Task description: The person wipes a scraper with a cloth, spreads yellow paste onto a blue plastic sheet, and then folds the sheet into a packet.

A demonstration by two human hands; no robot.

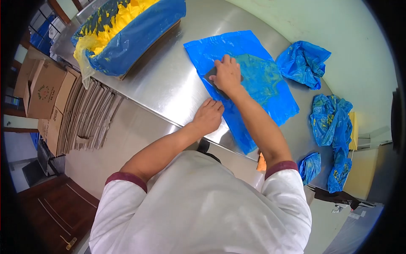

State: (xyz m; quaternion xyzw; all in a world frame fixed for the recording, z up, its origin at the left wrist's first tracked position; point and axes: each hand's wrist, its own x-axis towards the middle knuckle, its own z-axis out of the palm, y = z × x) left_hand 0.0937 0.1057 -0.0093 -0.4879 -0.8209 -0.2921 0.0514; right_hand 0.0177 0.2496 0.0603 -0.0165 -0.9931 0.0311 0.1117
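both hands work the blue plastic sheet [249, 80] at frame centre: left hand [208, 116] flat, fingers spread, pinning its near edge; right hand [227, 74] curled over a dark scraper [210, 76]. thin film could bunch or tear if the pinning hand slips

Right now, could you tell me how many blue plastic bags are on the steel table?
5: flat bag, crumpled bag, two at the right edge, small one; overlaps make this uncertain.

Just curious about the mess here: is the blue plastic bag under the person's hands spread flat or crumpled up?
Spread flat. The blue bag lies open on the steel table, right hand pressing a dark scraper, left hand at its edge.
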